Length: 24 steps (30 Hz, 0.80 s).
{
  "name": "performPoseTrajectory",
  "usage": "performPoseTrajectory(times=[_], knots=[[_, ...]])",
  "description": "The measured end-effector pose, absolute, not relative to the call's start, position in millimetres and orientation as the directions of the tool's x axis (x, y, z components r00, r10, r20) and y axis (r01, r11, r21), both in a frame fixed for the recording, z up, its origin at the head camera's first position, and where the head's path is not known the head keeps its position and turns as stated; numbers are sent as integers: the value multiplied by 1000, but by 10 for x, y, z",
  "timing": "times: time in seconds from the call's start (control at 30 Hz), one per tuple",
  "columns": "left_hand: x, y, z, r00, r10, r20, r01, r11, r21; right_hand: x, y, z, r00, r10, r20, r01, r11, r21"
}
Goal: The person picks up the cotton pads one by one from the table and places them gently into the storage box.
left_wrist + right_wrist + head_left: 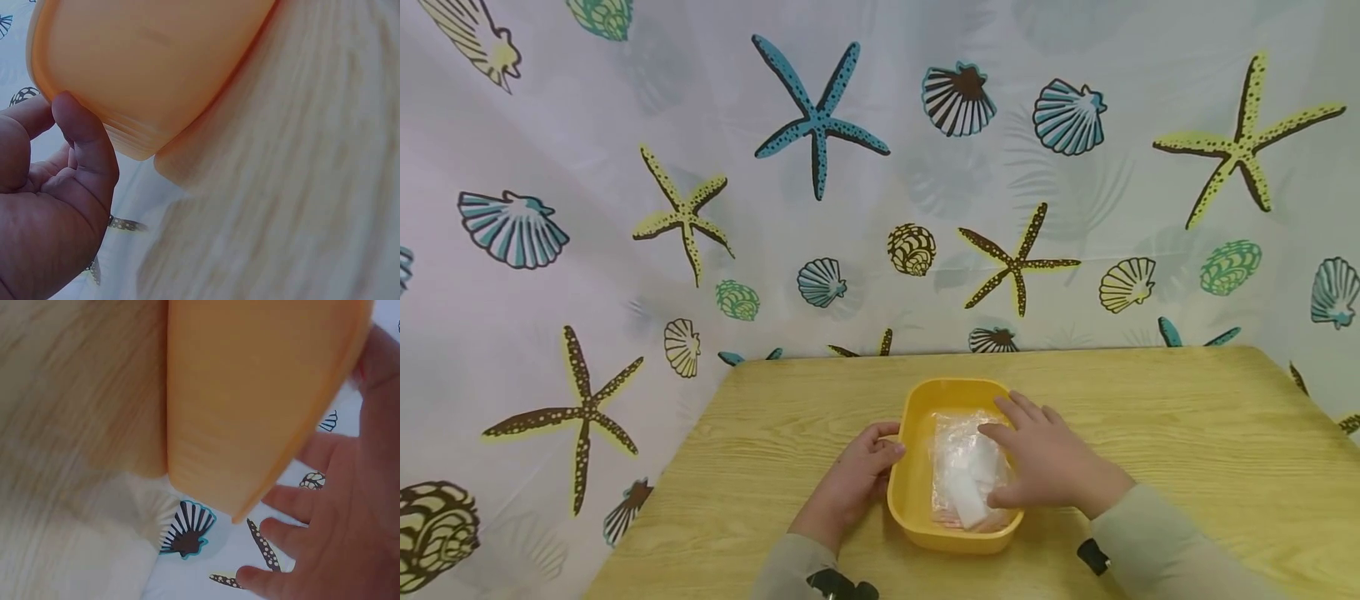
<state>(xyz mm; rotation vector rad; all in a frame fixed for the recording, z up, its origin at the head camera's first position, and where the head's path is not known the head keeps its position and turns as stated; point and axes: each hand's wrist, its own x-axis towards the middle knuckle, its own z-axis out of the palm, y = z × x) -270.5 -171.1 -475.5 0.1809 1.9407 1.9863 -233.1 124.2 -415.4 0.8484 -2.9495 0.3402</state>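
A yellow plastic basin with rounded corners stands on the wooden table. In it lies clear crinkled plastic packaging with a folded white piece and something pinkish at the near end, too unclear to name. My left hand grips the basin's left rim; its thumb and fingers meet at the edge in the left wrist view. Over the right rim reaches my right hand, fingers spread and fairly straight above the packaging. The right wrist view shows those fingers beyond the basin's rim, apparently holding nothing.
The light wooden tabletop extends to both sides and behind the basin. A white curtain printed with starfish and shells hangs along the table's back and sides. Small black wrist fittings sit at the sleeves.
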Motion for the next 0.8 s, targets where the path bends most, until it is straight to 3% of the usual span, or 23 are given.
performPoseTrajectory(times=[0.33,0.8], knots=[[-2700,-1708,-4763,-928,342,-144,-152,5,988,-2358,1116,-4201,-914,-392,102,-404,898,-175],[-2706,-1685,-4782,-926,345,-154,-161,7,987,-2320,1303,-4148,-901,-365,233,-417,877,-240]])
